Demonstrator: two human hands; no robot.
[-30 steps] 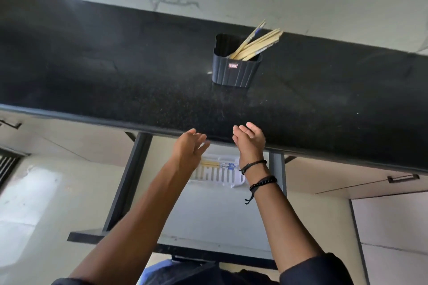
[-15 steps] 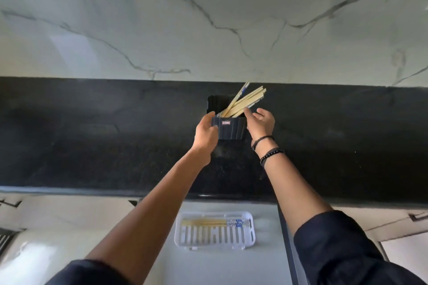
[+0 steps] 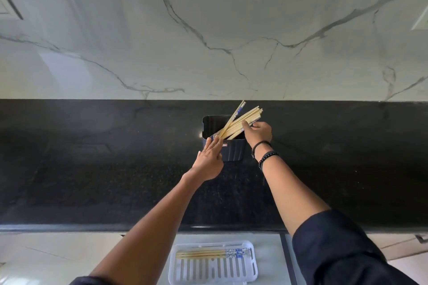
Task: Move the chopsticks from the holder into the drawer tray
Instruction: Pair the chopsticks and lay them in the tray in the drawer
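A: Several pale wooden chopsticks (image 3: pixel 240 122) lean right and away out of the dark ribbed plastic holder (image 3: pixel 228 148), some with blue-and-white patterned ends. The holder is a rounded rectangular tub with vertical grooves and a small label on its near wall.

B: Where does it stand?

A: On the speckled black stone countertop (image 3: pixel 92 169), toward the far side, close to the white marble wall with grey veins (image 3: pixel 208 30).

B: And the hands?

A: The left hand (image 3: pixel 209 162) lies flat against the holder's near left corner, fingers stretched out to the rim and touching the low ends of the sticks; it is spread, not closed around anything. The right hand (image 3: pixel 259 132) is at the holder's right side, fingers curled loosely onto the bundle of chopsticks; I cannot tell whether the pinch is firm. Dark beaded bracelets (image 3: pixel 266 157) circle that wrist.

B: Anything nearer?

A: Below the counter edge, the white slotted plastic tray (image 3: pixel 253 268) sits in the open pale drawer (image 3: pixel 268 245). A few matching chopsticks lie flat along the tray's far side, patterned ends to the right. The forearms cross over the counter and partly cover the drawer's left part.
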